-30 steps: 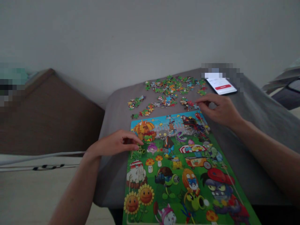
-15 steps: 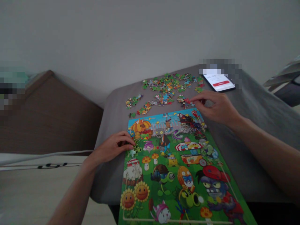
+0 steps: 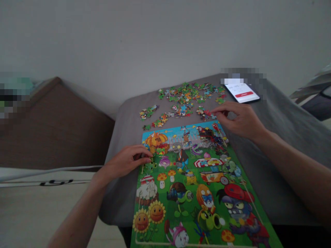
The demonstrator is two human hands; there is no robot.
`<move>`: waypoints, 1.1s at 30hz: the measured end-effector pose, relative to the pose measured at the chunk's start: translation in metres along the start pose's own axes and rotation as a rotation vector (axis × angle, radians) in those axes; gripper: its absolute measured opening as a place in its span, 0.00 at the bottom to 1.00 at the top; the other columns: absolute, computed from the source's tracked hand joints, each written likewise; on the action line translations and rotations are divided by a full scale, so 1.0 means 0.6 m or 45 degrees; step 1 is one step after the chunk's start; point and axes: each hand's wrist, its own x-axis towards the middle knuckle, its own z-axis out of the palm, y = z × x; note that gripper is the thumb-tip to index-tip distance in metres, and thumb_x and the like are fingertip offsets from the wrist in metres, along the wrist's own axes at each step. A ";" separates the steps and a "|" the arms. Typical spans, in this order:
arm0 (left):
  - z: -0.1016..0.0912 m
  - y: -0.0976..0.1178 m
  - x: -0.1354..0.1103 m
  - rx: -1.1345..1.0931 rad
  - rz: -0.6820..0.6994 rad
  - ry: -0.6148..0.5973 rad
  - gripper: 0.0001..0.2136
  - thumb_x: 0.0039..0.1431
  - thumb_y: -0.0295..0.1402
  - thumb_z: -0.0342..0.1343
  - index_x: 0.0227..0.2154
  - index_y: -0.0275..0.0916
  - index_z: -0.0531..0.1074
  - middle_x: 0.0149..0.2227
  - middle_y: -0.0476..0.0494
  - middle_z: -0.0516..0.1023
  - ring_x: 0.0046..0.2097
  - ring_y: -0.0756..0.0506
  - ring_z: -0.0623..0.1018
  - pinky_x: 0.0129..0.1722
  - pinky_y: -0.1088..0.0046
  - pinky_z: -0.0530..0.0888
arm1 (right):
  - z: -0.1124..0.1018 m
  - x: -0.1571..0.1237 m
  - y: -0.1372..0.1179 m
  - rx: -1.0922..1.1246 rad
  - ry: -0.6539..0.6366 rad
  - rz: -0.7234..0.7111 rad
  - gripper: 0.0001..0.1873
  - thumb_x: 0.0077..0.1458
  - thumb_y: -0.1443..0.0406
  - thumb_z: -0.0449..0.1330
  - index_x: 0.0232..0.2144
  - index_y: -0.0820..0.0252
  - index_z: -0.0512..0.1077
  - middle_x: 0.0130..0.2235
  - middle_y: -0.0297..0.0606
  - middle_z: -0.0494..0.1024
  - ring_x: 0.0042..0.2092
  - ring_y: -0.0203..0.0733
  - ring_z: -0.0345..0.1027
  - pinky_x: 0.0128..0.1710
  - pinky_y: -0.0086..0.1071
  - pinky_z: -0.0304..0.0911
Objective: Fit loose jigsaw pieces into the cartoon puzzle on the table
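Your hands are well apart, both at the top half of the jigsaw puzzle (image 3: pixel 188 186). Your left hand (image 3: pixel 126 160) rests at the puzzle's left edge, at 9 o'clock from its centre, with the fingertips (image 3: pixel 148 159) down beside a green peashooter figure; I can't tell whether they grip a piece. Your right hand (image 3: pixel 239 120) hovers near the top right corner, its index finger reaching out at 10 o'clock to a small cluster of loose pieces (image 3: pixel 204 113); I can't tell if it holds one either. Past that cluster, at 11 o'clock, lies the main heap of loose pieces (image 3: pixel 188 94). A lit smartphone (image 3: pixel 241 91) sits at your right hand's 12 o'clock on the grey cloth (image 3: pixel 274 165). A brown panel (image 3: pixel 51 127) stands at far 9 o'clock.
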 end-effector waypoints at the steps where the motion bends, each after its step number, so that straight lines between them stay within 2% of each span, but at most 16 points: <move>1: 0.002 0.000 0.000 0.010 -0.001 0.009 0.12 0.66 0.45 0.58 0.39 0.44 0.81 0.36 0.49 0.81 0.33 0.49 0.76 0.35 0.72 0.71 | 0.000 0.000 0.000 -0.001 -0.003 -0.001 0.12 0.62 0.66 0.57 0.37 0.47 0.81 0.34 0.35 0.83 0.32 0.44 0.75 0.34 0.38 0.69; 7: 0.016 0.005 0.002 0.066 0.031 0.047 0.12 0.67 0.45 0.58 0.43 0.45 0.81 0.36 0.48 0.81 0.34 0.48 0.75 0.36 0.71 0.71 | 0.001 0.000 -0.001 0.005 0.000 -0.023 0.11 0.62 0.66 0.57 0.37 0.49 0.81 0.33 0.35 0.83 0.32 0.43 0.75 0.33 0.37 0.69; 10: 0.019 0.006 0.000 0.104 0.068 0.088 0.12 0.68 0.44 0.57 0.46 0.45 0.80 0.39 0.47 0.82 0.36 0.47 0.77 0.37 0.70 0.73 | 0.002 0.000 -0.003 0.013 0.028 -0.049 0.11 0.62 0.65 0.57 0.36 0.53 0.81 0.33 0.37 0.83 0.31 0.43 0.75 0.32 0.37 0.68; 14: 0.012 0.006 -0.016 0.139 0.096 0.236 0.14 0.71 0.44 0.53 0.49 0.46 0.78 0.48 0.44 0.81 0.47 0.44 0.80 0.48 0.64 0.75 | 0.002 0.000 -0.004 0.015 0.025 -0.042 0.11 0.62 0.65 0.57 0.37 0.52 0.81 0.33 0.36 0.83 0.32 0.43 0.74 0.33 0.37 0.68; 18: 0.012 0.014 -0.042 0.239 0.023 0.363 0.17 0.69 0.50 0.55 0.49 0.46 0.78 0.47 0.44 0.79 0.49 0.42 0.79 0.51 0.60 0.76 | 0.003 -0.002 -0.004 0.013 -0.004 -0.042 0.11 0.62 0.64 0.57 0.37 0.49 0.80 0.32 0.35 0.82 0.31 0.42 0.73 0.34 0.37 0.68; 25: 0.045 0.020 -0.053 0.390 -0.037 0.287 0.21 0.65 0.56 0.56 0.49 0.46 0.78 0.47 0.42 0.78 0.50 0.39 0.76 0.52 0.55 0.74 | 0.006 -0.004 -0.003 0.002 -0.006 -0.022 0.09 0.62 0.64 0.58 0.37 0.49 0.80 0.34 0.37 0.84 0.32 0.44 0.75 0.32 0.39 0.69; 33: 0.033 0.011 -0.052 0.436 0.045 0.225 0.21 0.66 0.54 0.57 0.49 0.42 0.78 0.47 0.41 0.79 0.49 0.40 0.78 0.52 0.56 0.74 | 0.004 -0.004 -0.002 -0.020 0.014 -0.077 0.10 0.61 0.65 0.58 0.37 0.53 0.80 0.35 0.38 0.84 0.33 0.44 0.75 0.32 0.38 0.69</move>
